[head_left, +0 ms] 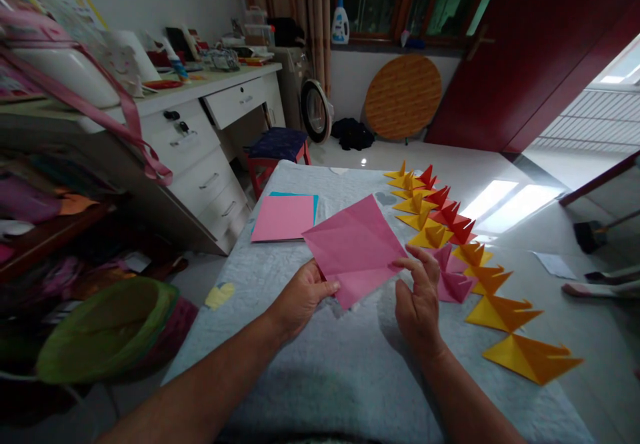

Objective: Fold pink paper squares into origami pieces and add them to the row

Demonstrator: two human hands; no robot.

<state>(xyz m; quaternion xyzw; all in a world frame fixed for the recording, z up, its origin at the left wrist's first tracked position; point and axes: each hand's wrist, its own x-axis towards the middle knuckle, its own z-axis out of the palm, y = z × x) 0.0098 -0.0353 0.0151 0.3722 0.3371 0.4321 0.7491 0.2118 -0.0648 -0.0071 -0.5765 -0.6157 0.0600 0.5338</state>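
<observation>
A creased pink paper square (355,247) lies tilted like a diamond on the light blue cloth-covered table (320,364). My left hand (300,297) pinches its lower left edge between thumb and fingers. My right hand (420,291) touches its right corner with curled fingertips. Just right of that hand lie two folded pink pieces (453,277).
A stack of pink and blue sheets (284,217) lies behind the held paper. A long row of folded yellow, orange and red pieces (450,221) runs along the table's right side. A white desk with drawers (200,144) and a green basket (107,327) stand at the left.
</observation>
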